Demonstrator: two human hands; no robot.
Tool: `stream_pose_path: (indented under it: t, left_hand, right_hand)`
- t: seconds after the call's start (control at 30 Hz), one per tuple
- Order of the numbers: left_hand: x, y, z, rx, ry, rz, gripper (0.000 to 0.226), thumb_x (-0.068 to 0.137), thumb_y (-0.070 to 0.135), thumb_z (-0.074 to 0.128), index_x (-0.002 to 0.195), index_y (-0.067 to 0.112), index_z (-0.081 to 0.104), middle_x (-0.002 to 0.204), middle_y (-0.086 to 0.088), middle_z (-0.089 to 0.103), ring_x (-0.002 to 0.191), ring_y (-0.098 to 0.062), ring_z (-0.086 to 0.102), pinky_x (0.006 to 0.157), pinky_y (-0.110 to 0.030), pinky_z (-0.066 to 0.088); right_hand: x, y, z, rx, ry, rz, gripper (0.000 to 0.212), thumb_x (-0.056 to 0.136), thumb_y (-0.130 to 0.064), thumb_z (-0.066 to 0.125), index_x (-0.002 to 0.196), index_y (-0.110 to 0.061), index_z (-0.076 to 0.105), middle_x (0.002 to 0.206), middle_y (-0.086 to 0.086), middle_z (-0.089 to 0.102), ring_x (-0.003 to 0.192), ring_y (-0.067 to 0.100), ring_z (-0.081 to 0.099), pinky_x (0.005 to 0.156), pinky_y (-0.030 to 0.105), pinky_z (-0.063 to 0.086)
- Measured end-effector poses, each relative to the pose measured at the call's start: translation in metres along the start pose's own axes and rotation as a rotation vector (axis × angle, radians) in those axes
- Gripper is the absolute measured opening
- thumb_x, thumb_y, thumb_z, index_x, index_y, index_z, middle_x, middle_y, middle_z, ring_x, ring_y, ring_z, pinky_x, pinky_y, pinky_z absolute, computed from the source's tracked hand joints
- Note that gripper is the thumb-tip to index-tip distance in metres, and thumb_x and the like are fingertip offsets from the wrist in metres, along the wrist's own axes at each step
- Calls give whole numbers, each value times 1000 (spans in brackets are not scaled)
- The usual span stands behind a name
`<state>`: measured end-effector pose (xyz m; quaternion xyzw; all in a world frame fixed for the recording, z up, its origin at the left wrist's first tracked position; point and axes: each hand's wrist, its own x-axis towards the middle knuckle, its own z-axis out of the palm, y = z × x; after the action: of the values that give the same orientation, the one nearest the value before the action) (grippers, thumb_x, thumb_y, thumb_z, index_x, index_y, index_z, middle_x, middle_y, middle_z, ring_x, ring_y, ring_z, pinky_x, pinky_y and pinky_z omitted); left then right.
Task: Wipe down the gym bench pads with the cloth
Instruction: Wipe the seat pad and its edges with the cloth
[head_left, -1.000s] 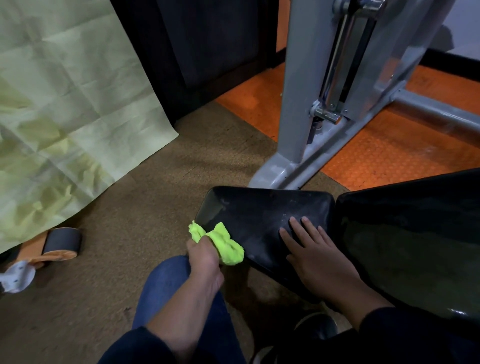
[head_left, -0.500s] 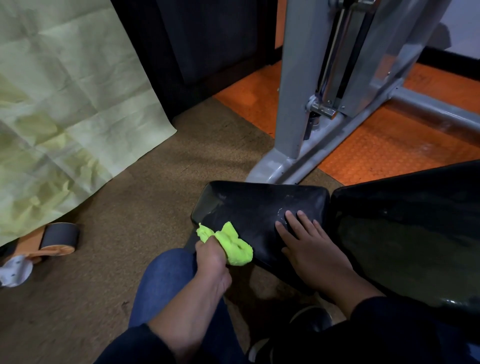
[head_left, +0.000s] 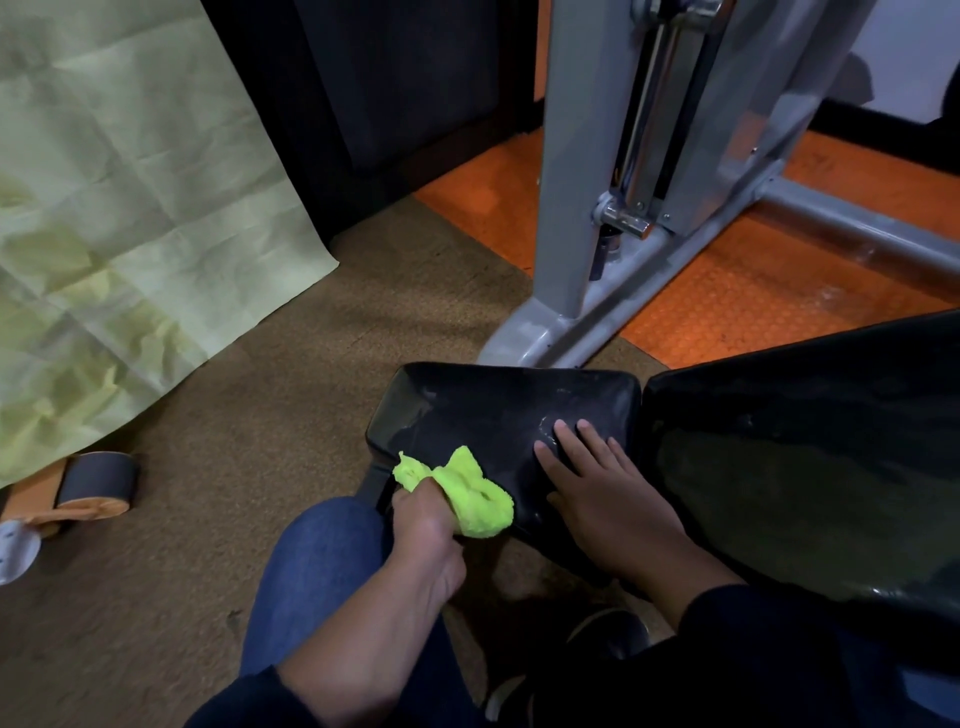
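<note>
A large creased pale green sheet (head_left: 119, 218) fills the upper left of the frame. A grey machine frame (head_left: 592, 208) stands at upper centre on orange flooring (head_left: 753, 306), just behind the pads. The black back pad (head_left: 810, 447) takes the right side, touching the smaller black seat pad (head_left: 498, 415) at lower centre. A grey-and-orange roller (head_left: 93, 488) lies at far left on the brown carpet (head_left: 260, 415).

The right hand (head_left: 608, 499) rests flat on the seat pad, fingers straight. The left hand (head_left: 426, 525) grips the bunched lime cloth (head_left: 462, 493), which has shifted from the pad's near edge further onto its surface. No writing is legible.
</note>
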<state>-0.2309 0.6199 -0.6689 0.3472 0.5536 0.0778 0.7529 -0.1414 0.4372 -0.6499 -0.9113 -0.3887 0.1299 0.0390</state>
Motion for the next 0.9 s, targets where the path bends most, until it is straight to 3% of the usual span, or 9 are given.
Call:
stream_pose_path:
  t: [0.17, 0.27, 0.37, 0.5, 0.63, 0.8, 0.9]
  left_hand:
    - [-9, 0, 1, 43, -35, -13, 48, 84, 27, 59, 132, 27, 54, 118, -6, 68, 107, -29, 64, 100, -54, 47]
    - [-13, -1, 2, 89, -56, -18, 33, 92, 25, 55, 125, 26, 57, 115, -8, 69, 104, -31, 66, 97, -54, 50]
    - [-15, -5, -2, 159, -52, -19, 38, 89, 27, 53, 127, 26, 57, 114, -9, 70, 103, -32, 66, 92, -52, 53]
    - [-19, -6, 0, 167, -76, -32, 21, 94, 22, 54, 112, 19, 66, 104, -11, 74, 99, -32, 68, 89, -48, 55]
    - [-29, -12, -1, 207, -101, 14, 24, 91, 22, 62, 112, 11, 66, 93, -13, 73, 86, -30, 66, 70, -38, 50]
    - [-33, -23, 0, 255, -124, 2, 35, 85, 19, 64, 118, 11, 60, 106, -19, 71, 89, -33, 69, 74, -44, 54]
    - [-39, -24, 1, 228, -137, 8, 27, 88, 15, 65, 114, 7, 63, 99, -18, 73, 87, -32, 69, 79, -47, 55]
  right_hand:
    - [1, 0, 0, -1, -5, 2, 58, 107, -41, 26, 159, -29, 3, 168, 4, -10, 153, 26, -17, 123, 42, -5]
    - [1, 2, 0, 8, -8, 0, 59, 106, -41, 26, 159, -29, 4, 168, 5, -9, 153, 26, -16, 123, 42, -4]
    - [1, 1, -1, 31, -7, 11, 58, 106, -40, 26, 159, -30, 6, 168, 4, -8, 153, 25, -15, 124, 43, -2]
    - [2, 1, 0, 46, -8, 8, 57, 106, -39, 27, 159, -29, 7, 168, 5, -7, 153, 26, -14, 124, 44, 0]
    - [1, 0, -1, 52, -12, 9, 57, 107, -38, 28, 159, -29, 7, 168, 4, -8, 153, 25, -14, 124, 44, 0]
    - [3, 2, 1, 71, -2, 7, 58, 105, -37, 33, 159, -28, 12, 168, 5, -4, 154, 26, -11, 124, 44, 0]
    - [4, 2, 1, 63, -1, 3, 59, 105, -37, 33, 159, -28, 12, 168, 4, -5, 154, 26, -12, 124, 45, 0]
